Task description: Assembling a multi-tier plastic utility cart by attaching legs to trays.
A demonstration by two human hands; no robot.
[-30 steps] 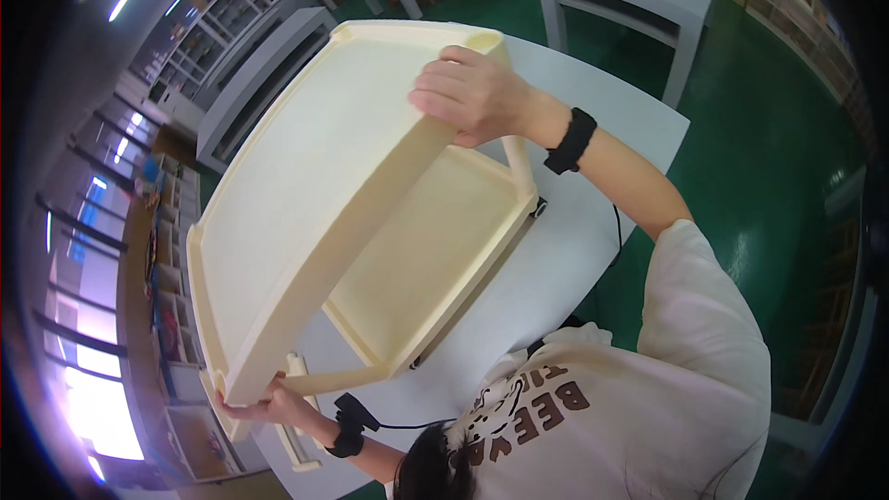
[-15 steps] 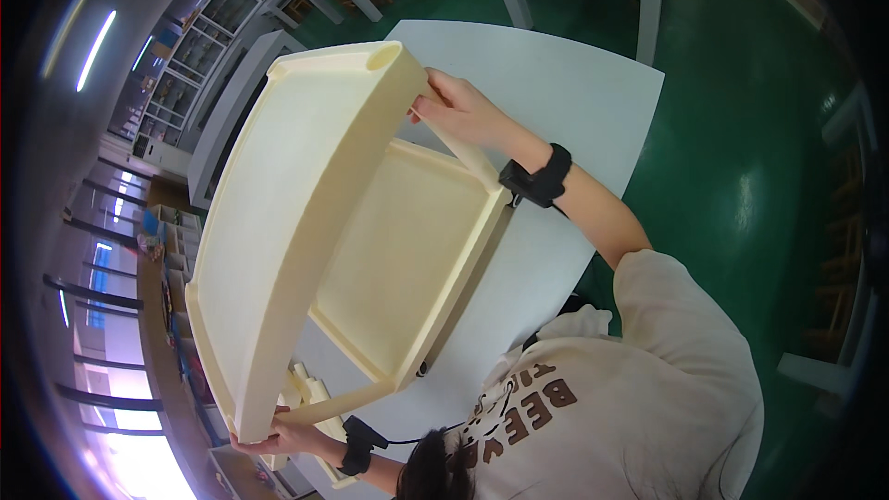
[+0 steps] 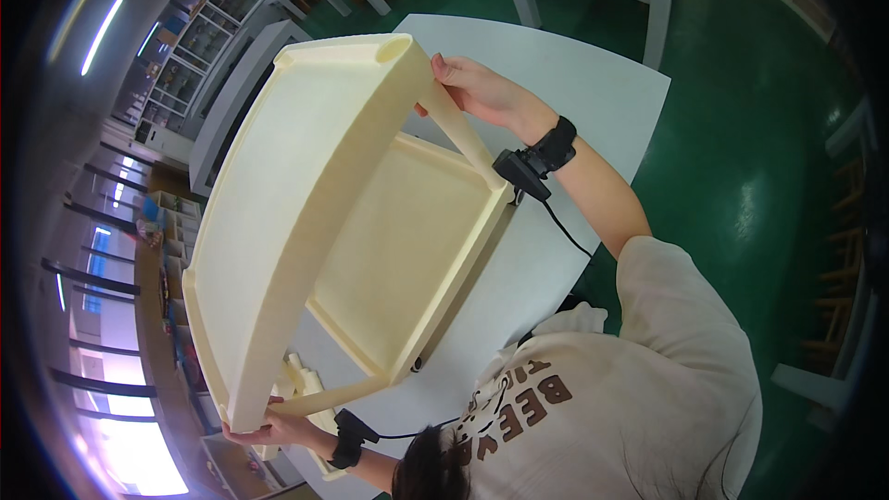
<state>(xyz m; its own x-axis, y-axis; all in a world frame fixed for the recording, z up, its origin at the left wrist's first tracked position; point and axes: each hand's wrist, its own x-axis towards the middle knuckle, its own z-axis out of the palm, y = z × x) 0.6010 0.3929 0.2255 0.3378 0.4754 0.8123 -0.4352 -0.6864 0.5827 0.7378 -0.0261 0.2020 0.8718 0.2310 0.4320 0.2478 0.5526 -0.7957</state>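
With left hand (image 3: 269, 431) curled about the near left corner of a cream upper tray (image 3: 287, 157), grips it there; keeps right hand (image 3: 477, 93) closed round a right post (image 3: 463, 134), just beneath the far right corner of the same tray. Cannot tell how firm either grip is, with several fingers hidden from view. Holds the upper tray above a matching lower tray (image 3: 398, 241), over the left part of a white table (image 3: 597, 97), with its long curved wall facing the near side. Links the two trays by the right post on the far side and a left post (image 3: 338, 398) on the near side, both slanting up from the lower tray's corners. Cannot tell whether either post is fully seated at the top. Rests the lower tray on the table, with a dark caster (image 3: 417, 366) visible at its near corner. Has loose cream tubes (image 3: 310, 384) lying on the near left of the table, partly hidden behind the left forearm and post. Wears a black strap with a small module on each wrist, and a pale shirt (image 3: 667, 352). Faces a grey bench (image 3: 656, 18) on the far side, across a green floor (image 3: 722, 148), with wooden chairs (image 3: 838, 287) at the far right.
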